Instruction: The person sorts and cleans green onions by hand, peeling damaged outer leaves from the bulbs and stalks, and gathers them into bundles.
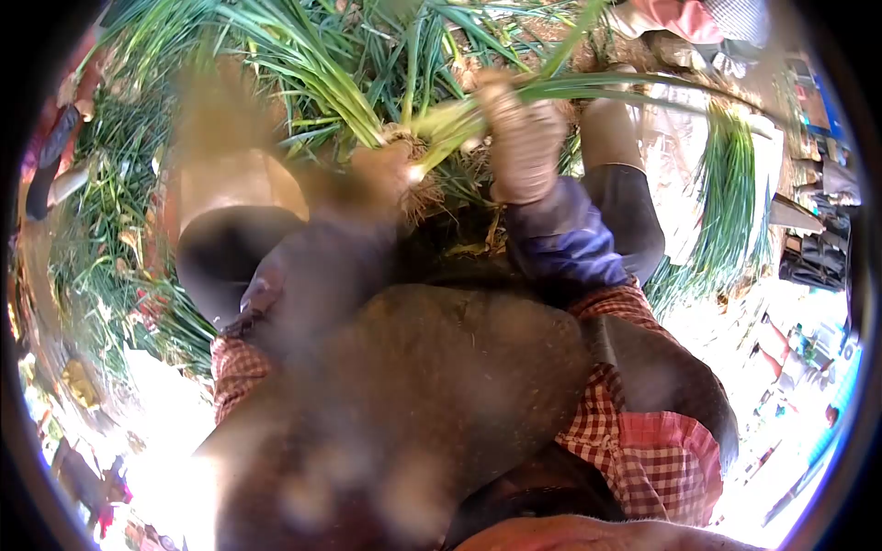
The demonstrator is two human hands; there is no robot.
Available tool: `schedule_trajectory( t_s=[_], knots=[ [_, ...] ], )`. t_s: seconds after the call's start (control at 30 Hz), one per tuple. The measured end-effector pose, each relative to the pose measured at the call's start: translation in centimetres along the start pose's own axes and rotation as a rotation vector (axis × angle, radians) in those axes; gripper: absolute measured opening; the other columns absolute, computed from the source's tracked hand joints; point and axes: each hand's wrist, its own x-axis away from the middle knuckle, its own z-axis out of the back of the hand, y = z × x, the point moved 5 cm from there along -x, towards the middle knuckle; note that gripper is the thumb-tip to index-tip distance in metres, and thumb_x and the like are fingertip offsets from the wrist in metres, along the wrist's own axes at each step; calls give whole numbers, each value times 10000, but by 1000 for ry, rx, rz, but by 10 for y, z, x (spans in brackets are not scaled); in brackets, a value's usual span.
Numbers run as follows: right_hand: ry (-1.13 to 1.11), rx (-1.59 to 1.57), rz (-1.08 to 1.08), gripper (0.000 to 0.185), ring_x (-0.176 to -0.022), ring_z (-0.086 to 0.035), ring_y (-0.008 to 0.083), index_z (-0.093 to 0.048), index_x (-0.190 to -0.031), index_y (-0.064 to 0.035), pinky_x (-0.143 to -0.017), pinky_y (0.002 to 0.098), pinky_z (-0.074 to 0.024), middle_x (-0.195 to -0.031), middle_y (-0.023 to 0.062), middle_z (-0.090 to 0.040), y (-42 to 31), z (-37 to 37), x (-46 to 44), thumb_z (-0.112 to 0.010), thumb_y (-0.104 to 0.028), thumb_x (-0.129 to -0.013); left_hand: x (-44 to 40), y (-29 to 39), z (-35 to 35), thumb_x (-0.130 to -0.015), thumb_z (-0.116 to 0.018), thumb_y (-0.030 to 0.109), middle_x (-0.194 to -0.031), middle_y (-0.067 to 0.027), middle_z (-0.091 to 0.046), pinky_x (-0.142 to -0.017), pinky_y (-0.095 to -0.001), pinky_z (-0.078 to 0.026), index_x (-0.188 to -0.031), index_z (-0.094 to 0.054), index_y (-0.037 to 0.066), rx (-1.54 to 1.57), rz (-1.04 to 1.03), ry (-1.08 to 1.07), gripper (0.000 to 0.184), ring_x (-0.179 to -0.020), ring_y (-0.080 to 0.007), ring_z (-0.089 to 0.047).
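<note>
My right hand (525,138), in what looks like a pale ribbed glove, is closed around the green part of a few spring onions (450,130). Their long leaves stretch off to the right, and their white ends point down toward my left hand. My left hand (378,171), partly blurred by a smudge, is closed at the white root ends. Brown, stringy roots (421,197) hang beside it. More spring onions (322,78) fan up and left from behind the left hand. Whether it holds those too is hard to make out.
Loose spring onions (110,248) cover the ground at left and ahead. A neat bundle (724,184) lies on a white sheet (675,174) at right. My dark boots or knees (629,216) flank the work. Other people's limbs (64,151) show at the edges.
</note>
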Motion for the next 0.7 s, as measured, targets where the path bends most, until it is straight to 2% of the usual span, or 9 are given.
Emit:
schedule_trajectory(
  t_s=[0.03,0.17,0.3,0.37,0.47,0.5,0.57,0.63,0.7],
  knots=[
    [81,102,166,130,-599,-605,134,-610,-942,25,-498,241,-512,-758,65,-637,-22,7,-5,-555,-82,-892,9,-4,9,-859,-599,128,-596,-61,-574,-372,-286,-325,-833,-650,-29,-117,335,61,167,-443,-120,-451],
    [353,-318,-18,262,-715,-627,197,-582,-991,-35,-555,312,-519,-829,102,-630,41,58,-25,-601,-267,-871,-24,-46,1,-750,-628,-58,-832,-85,-641,-649,-269,-512,-925,-620,-54,258,151,84,175,-703,-160,-613],
    [-89,-349,-1167,430,-925,-608,279,-569,-1149,-41,-870,372,-469,-1048,138,-634,158,33,25,-690,-241,-787,-31,-63,-13,-768,-603,-72,-870,-97,-654,-712,-304,-535,-942,-624,-68,580,163,42,176,-735,-192,-636],
    [-36,-311,-1079,415,-1005,-585,269,-573,-1172,-48,-895,353,-464,-1112,145,-620,193,10,35,-683,-109,-776,-19,-49,-19,-801,-572,-57,-874,-92,-650,-762,-315,-532,-969,-621,-64,595,346,-164,175,-787,-198,-636],
    [-401,230,-297,267,-710,-568,159,-678,-1001,-72,-668,304,-458,-859,74,-671,204,-2,24,-708,-222,-783,-12,-40,-21,-819,-569,-19,-874,-81,-645,-789,-296,-515,-999,-620,-42,491,261,-327,188,-834,-186,-622],
    [-281,13,-547,251,-667,-561,151,-685,-976,-70,-626,304,-456,-808,60,-675,223,-2,28,-718,-215,-773,-9,-37,-25,-817,-578,-10,-870,-79,-646,-789,-288,-509,-998,-622,-39,468,218,-350,188,-837,-183,-618],
    [-305,483,-317,235,-617,-558,144,-674,-920,-32,-581,298,-462,-721,48,-648,179,-3,26,-696,-231,-796,-11,-54,-27,-815,-592,10,-881,-83,-648,-768,-278,-499,-996,-623,-43,472,241,-306,191,-814,-182,-615],
    [-284,178,-281,163,-620,-524,74,-654,-876,-46,-527,200,-445,-679,16,-602,114,-7,24,-592,-196,-880,-11,-50,-26,-811,-598,15,-891,-88,-642,-779,-281,-487,-993,-614,-52,467,267,-377,195,-819,-187,-613],
    [-139,168,-245,179,-599,-519,67,-647,-881,-48,-501,205,-442,-667,12,-596,121,10,8,-584,-215,-885,-7,-41,-26,-821,-557,-3,-887,-97,-636,-820,-296,-473,-989,-603,-47,459,272,-354,181,-888,-225,-616]
  ],
)
